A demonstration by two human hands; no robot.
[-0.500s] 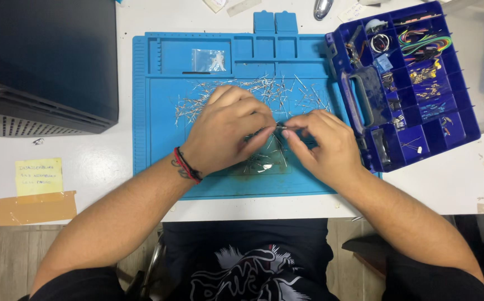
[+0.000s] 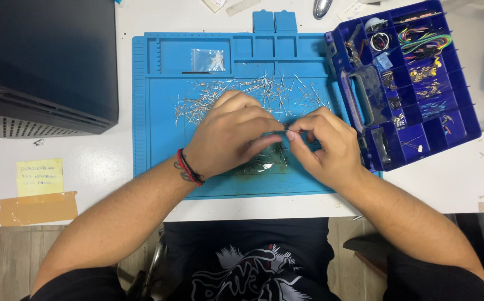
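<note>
Both hands meet over the middle of a blue work mat point(image 2: 158, 139) that lies on the white worktop point(image 2: 85, 167). The left hand point(image 2: 228, 134) and the right hand point(image 2: 325, 145) pinch a thin metal pin point(image 2: 278, 132) between them. The left fingers are curled almost shut, with the fingertips on one end of the pin. The right fingers are also nearly closed and pinch the other end. The pin lies flat between the two hands, just above the mat.

A red band point(image 2: 188, 167) goes around the left wrist.

A messy pile of loose metal pins point(image 2: 264, 89) is spread on the mat, just past the hands, toward the far edge of the worktop. A small clear bag point(image 2: 208, 59) sits in a tray part of the mat near its far edge.

A dark blue parts box point(image 2: 454, 128) with many small compartments stands open at the right side of the mat, touching it. Coloured wires point(image 2: 423, 40) lie in one far compartment.

A yellow sticky note point(image 2: 40, 176) is near the left edge of the worktop.
</note>
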